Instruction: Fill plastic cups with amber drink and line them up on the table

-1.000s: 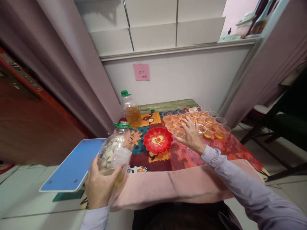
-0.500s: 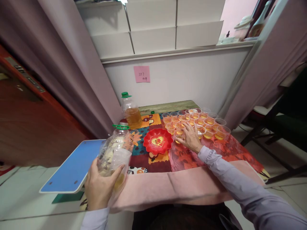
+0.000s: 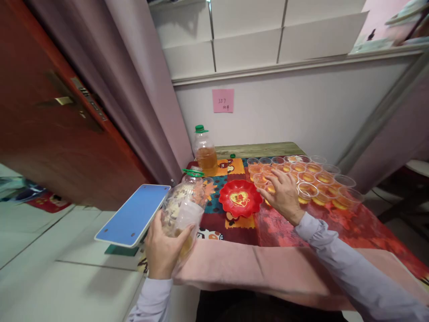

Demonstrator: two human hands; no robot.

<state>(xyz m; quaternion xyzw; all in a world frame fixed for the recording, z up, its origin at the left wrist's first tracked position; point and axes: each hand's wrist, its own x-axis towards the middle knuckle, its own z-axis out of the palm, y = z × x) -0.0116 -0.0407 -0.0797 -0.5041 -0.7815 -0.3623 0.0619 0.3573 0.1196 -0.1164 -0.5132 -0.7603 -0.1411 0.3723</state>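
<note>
My left hand (image 3: 167,246) is wrapped round a large clear bottle (image 3: 179,208) with a green ring at its neck and a little yellow liquid low inside. My right hand (image 3: 283,197), fingers spread, is over the front left of several clear cups (image 3: 307,190) of amber liquid; whether its fingertips touch a cup cannot be made out. Between the hands a red scalloped dish (image 3: 240,198) lies on the patterned cloth. A second bottle (image 3: 206,156), green-capped and partly filled with amber liquid, stands behind the held one.
A blue board (image 3: 134,214) juts out at the table's left side. Near the back edge lies a small green cap (image 3: 233,156). Pink cloth (image 3: 268,264) covers the front edge. A door (image 3: 50,120) and curtain (image 3: 134,89) are at the left.
The view has turned left, so the table's things appear farther right. My left hand still grips the bottle; my right hand remains over the cups with its fingers spread.
</note>
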